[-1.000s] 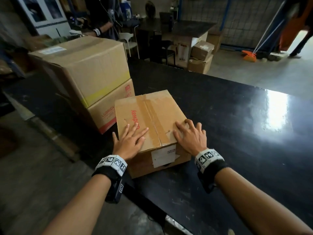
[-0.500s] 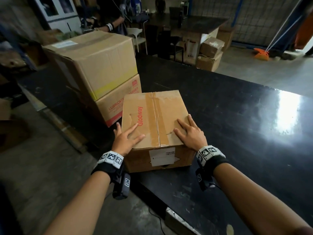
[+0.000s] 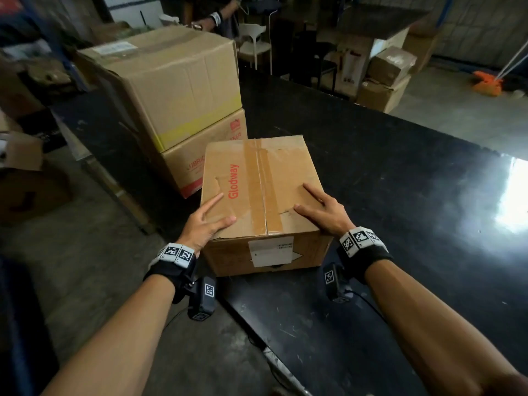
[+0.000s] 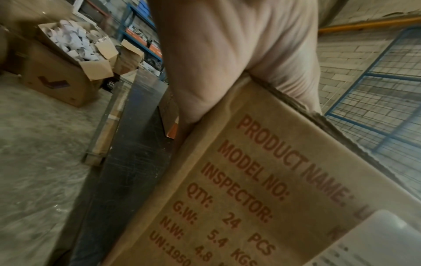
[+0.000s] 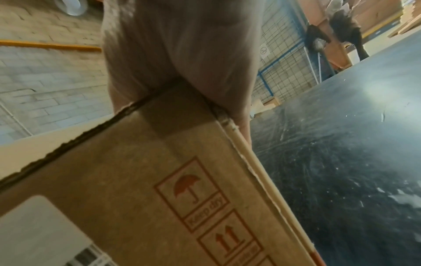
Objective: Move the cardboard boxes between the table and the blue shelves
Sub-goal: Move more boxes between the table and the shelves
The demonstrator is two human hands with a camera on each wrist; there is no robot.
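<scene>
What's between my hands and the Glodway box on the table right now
Nothing visible. The left hand and right hand already lie flat on top of the Glodway box, at its near corners.

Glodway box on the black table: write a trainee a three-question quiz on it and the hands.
1. True or false: the Glodway box is stacked on another box.
2. Where do the left hand and right hand rest? A) on its top B) under it C) on the table
3. What quantity is printed on its side in the left wrist view?

Key: 1 false, it sits on the table; 2 A; 3 24 PCS.
</scene>
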